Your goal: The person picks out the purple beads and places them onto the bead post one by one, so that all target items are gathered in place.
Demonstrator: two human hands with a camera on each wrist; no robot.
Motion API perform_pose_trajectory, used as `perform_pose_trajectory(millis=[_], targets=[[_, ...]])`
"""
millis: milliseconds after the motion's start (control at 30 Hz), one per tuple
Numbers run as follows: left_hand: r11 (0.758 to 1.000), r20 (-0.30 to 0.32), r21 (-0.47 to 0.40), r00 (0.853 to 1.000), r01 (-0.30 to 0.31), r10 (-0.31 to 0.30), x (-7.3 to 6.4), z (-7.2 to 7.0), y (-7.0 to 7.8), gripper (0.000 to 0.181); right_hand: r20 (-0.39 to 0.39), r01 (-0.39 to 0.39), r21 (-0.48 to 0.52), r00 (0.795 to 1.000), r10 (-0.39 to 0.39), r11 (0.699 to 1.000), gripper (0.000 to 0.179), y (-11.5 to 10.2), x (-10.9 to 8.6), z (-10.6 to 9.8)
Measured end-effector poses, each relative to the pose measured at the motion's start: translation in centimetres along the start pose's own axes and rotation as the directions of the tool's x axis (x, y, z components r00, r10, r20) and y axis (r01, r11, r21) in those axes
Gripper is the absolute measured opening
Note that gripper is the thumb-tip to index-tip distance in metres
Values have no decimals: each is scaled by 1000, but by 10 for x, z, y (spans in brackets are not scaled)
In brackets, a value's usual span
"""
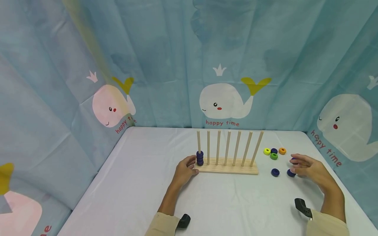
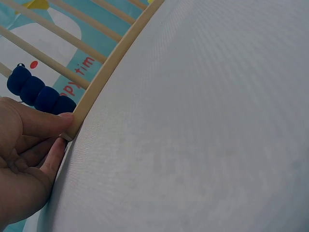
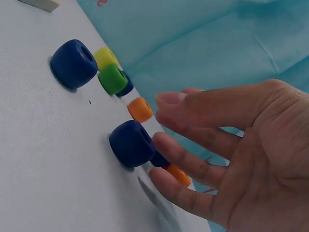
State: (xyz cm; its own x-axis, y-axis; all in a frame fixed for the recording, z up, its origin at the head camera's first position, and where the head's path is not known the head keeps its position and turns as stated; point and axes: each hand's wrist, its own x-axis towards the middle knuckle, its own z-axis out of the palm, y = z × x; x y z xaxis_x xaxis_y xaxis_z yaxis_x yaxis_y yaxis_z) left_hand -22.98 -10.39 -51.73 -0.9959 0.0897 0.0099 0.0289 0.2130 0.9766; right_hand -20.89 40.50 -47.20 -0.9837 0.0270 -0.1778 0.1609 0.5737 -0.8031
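Blue beads [image 1: 199,158] on wooden rack [image 1: 227,169]

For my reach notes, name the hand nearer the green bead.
Right. The right hand is to the right of the green bead, apart from it; the left hand is much farther off to its left, at the left end of the wooden peg rack.

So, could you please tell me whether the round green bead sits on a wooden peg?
No, the round green bead lies on the white table beside the round yellow bead.
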Motion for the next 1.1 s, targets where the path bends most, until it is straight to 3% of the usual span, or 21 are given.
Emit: perform_pose_trajectory(millis=[800,1100], targets=[[1000,-7,11,1000,-9,9,2,1,-1,65,72,-32,-144,997,42,989,76,3,10,3],[1000,-2,8,1000,-11,11,0,1,0,65,79,-8,-199,997,24,980,68,3,10,4]])
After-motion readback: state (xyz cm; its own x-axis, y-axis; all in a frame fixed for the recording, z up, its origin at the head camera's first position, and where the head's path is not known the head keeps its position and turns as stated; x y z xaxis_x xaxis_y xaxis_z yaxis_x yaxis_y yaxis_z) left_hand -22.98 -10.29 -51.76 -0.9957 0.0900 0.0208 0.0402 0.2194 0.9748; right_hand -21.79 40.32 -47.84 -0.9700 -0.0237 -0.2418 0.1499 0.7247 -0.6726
